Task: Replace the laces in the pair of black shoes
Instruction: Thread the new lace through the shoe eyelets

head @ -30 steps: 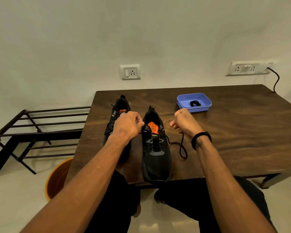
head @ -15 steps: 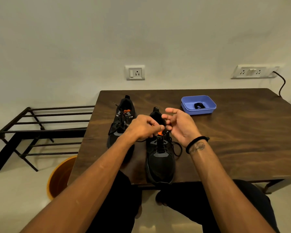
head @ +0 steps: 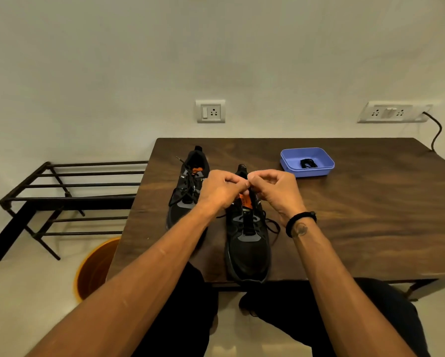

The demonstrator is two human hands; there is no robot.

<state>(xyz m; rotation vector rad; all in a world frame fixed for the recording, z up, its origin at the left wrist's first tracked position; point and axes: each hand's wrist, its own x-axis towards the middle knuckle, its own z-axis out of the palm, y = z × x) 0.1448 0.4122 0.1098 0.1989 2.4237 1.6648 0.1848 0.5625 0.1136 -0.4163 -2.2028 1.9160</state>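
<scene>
A: State the work surface and the position of each shoe.

B: The table [head: 345, 215] carries both. The right-hand black shoe [head: 247, 251] lies at the near edge, long axis running front to back, toe toward the person, heel toward the wall. The left-hand black shoe [head: 188, 191] lies parallel just beside it, set further back, already laced.

A: Hand positions?

B: The left hand [head: 222, 190] and right hand [head: 276, 188] meet above the tongue of the right-hand shoe, near its collar. The fingers [head: 238, 180] of both are curled, tips pressed together (the pinch appears to be on the lace, though the strand between them is too thin to confirm).

A: Where does the lace run?

B: The black lace [head: 273, 226] loops loosely on the table just beside the shoe, below the right wrist.

A: Other items?

B: A blue tray [head: 327, 168] stands well apart toward the wall, holding a coiled black lace [head: 307, 163].
</scene>
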